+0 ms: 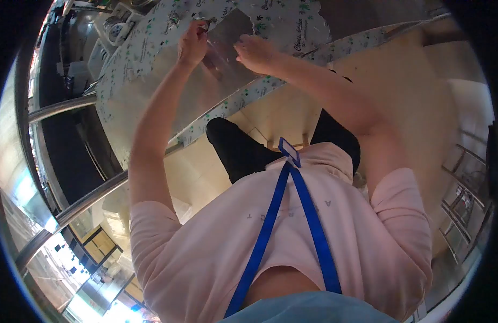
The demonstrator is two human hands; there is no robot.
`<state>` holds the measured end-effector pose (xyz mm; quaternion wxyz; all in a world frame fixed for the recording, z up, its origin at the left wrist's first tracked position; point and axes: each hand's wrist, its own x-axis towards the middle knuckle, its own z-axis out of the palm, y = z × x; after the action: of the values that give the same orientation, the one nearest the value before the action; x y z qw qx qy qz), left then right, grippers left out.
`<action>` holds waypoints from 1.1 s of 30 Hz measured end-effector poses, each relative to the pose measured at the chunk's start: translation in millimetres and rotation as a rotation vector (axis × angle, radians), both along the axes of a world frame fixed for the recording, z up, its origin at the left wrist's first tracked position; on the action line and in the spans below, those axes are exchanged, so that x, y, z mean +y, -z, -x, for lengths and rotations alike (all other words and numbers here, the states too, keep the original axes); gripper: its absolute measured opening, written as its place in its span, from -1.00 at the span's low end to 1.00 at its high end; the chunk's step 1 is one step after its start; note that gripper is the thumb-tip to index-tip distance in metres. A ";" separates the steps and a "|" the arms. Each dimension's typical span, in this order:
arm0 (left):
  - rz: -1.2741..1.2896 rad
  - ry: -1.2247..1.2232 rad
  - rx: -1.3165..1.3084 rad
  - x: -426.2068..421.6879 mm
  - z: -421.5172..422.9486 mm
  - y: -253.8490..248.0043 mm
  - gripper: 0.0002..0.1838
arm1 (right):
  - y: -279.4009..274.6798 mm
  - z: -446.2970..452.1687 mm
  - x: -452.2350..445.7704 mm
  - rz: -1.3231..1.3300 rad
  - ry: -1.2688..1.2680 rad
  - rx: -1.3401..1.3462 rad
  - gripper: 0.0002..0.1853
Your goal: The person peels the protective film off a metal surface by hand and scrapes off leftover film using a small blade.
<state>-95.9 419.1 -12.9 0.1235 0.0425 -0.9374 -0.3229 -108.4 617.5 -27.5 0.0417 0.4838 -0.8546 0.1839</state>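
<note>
A silvery sheet-covered work surface lies in front of me, with printed film bearing green leaf marks and lettering over parts of it. My left hand is above the shiny bare area, its fingers pinched together by a small crumpled shiny piece. To its right, my right hand has its fingers curled in near the ragged edge of the printed film. Whatever lies between the right fingers is too small to make out. A bare shiny patch shows between the two hands.
White racks or baskets stand at the upper left. Metal rails run along the left side. The surface's front edge slants before my knees. A metal rack stands on the right. A blue lanyard with a badge hangs on my chest.
</note>
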 end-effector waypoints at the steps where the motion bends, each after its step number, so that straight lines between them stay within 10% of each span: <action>1: 0.026 0.029 -0.004 -3.5 -4.0 3.4 -0.83 | -0.8 -3.5 -8.2 0.000 -0.027 -0.002 -0.88; 6: 0.299 -0.053 0.094 -2.1 5.1 1.9 -0.79 | 17.0 -6.0 -50.7 0.411 0.111 0.132 -0.86; 10: 0.500 -0.367 -0.025 -54.3 69.0 29.9 -0.77 | -19.4 -45.9 -42.0 0.180 0.000 0.034 -0.75; 19: 0.007 -0.115 0.074 -67.0 49.4 26.1 -0.75 | 14.0 -112.8 -15.5 0.183 -0.044 0.204 -0.55; 25: 0.118 -0.143 -0.047 -22.8 -27.7 1.6 -0.77 | 16.6 -119.3 11.3 0.211 -0.077 0.181 -0.62; 28: 0.212 -0.162 -0.059 12.6 -69.2 -15.6 -0.81 | -0.7 -118.2 24.2 0.400 0.144 -0.132 -0.73; 33: 0.383 0.056 -0.005 24.1 -107.8 -11.4 -0.81 | 15.2 -118.4 0.6 0.652 0.650 -1.411 -0.76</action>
<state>11.9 443.3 -1.6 0.1177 -0.0072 -0.9828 -0.1420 10.0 618.1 -42.7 -0.3137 -0.0508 -0.6812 0.6595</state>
